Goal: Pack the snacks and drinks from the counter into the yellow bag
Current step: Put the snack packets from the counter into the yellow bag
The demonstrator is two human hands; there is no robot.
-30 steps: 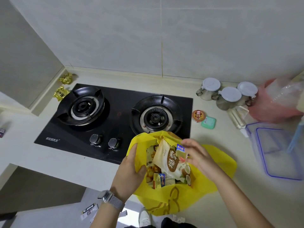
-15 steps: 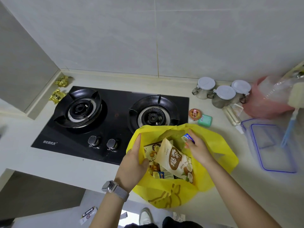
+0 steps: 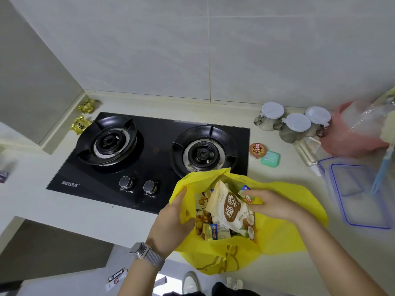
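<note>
Packing is under way at the lower centre of the frame, where the yellow bag (image 3: 277, 238) sags open on the counter (image 3: 64, 212) edge. The left hand (image 3: 173, 223) grips the bag's left rim, thumb inside, holding the mouth wide. The right hand (image 3: 271, 205) pinches a small foil packet (image 3: 245, 194) at its fingertips, directly over the opening, palm down, wrist entering from the lower right. Below it, the white coconut snack pouch (image 3: 230, 210) lies with its long axis running upper left to lower right. A round orange tub (image 3: 257, 149) and a green packet (image 3: 270, 158) sit on the counter up and right of the bag, nearer the right hand.
</note>
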